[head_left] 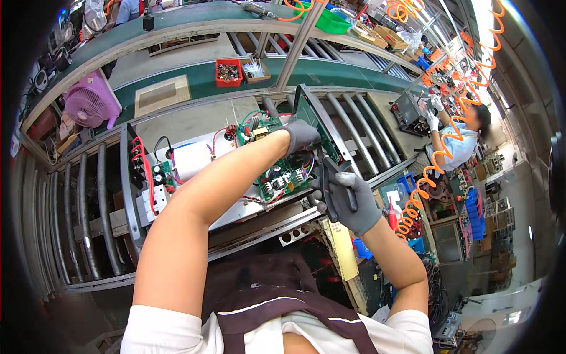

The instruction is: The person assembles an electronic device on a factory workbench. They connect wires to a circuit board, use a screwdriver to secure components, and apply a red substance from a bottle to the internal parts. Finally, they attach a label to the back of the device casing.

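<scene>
An open metal chassis (131, 203) lies before me, with a green circuit board (259, 141) and bundled wires (306, 160) inside its right half. My left hand (302, 137), in a grey glove, reaches over the board to the right end panel. Its fingers curl downward, and whatever they pinch is hidden. In my right hand (356, 203), also gloved, is a pair of pliers (328, 192) with black handles. Their jaws point up and away from me, beside the left fingers and the wires. A white cylinder (193, 159) sits at the chassis's middle, partly behind my left forearm.
Metal rollers (359, 127) run on both sides of the chassis. Beyond it stand a red bin (229, 73) of small parts, a box of white ties (254, 69) and a pink fan (88, 105). An orange coiled hose (439, 159) hangs at right, near a co-worker (463, 138).
</scene>
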`<state>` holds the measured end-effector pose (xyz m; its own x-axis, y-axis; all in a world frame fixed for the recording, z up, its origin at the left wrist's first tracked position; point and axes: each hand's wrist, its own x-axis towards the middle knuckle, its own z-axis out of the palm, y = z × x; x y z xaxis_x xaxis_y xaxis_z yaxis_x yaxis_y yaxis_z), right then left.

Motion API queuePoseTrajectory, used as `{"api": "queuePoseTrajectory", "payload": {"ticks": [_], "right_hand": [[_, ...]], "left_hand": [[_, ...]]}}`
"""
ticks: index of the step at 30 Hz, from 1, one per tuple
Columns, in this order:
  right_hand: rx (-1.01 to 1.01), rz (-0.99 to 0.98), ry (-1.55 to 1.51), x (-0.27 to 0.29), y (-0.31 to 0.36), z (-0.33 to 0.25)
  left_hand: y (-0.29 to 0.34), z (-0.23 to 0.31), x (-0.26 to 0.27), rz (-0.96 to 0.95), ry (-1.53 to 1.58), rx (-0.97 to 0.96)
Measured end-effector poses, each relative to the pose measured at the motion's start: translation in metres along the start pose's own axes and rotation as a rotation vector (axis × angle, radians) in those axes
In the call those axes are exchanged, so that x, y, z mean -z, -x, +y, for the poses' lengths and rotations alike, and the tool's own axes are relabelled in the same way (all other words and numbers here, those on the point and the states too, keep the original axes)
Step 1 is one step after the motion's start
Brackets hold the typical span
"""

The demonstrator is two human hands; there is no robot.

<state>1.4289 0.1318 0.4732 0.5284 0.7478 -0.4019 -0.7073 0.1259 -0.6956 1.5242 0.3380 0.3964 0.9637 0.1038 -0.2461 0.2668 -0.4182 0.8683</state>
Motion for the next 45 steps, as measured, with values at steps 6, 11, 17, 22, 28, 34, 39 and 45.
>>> {"api": "queuePoseTrajectory", "payload": {"ticks": [6, 11, 17, 22, 28, 34, 39, 45], "right_hand": [[0.011, -0.013, 0.038, 0.003, 0.001, 0.002], [-0.074, -0.085, -0.115, -0.013, -0.015, -0.005], [-0.111, -0.081, -0.150, -0.014, -0.035, -0.005], [-0.052, -0.083, -0.120, -0.018, -0.040, -0.006], [-0.055, -0.030, -0.205, -0.018, -0.056, -0.004], [-0.082, -0.127, 0.038, -0.041, -0.036, -0.004], [0.025, -0.175, 0.895, -0.091, -0.059, -0.038], [0.121, -0.283, 2.242, -0.126, -0.149, -0.080]], "left_hand": [[0.020, -0.007, 0.010, 0.122, 0.154, -0.140], [0.024, -0.009, 0.037, 0.220, 0.066, -0.096], [0.035, -0.009, 0.042, 0.144, -0.174, -0.203], [0.037, -0.006, 0.043, 0.095, -0.053, -0.200], [0.039, -0.002, 0.051, 0.033, -0.112, -0.300], [0.029, 0.001, 0.099, 0.115, -0.303, -0.379], [0.043, -0.028, 0.178, 0.182, -0.603, -0.281], [0.042, -0.071, 0.185, 0.059, -0.819, -0.180]]}}
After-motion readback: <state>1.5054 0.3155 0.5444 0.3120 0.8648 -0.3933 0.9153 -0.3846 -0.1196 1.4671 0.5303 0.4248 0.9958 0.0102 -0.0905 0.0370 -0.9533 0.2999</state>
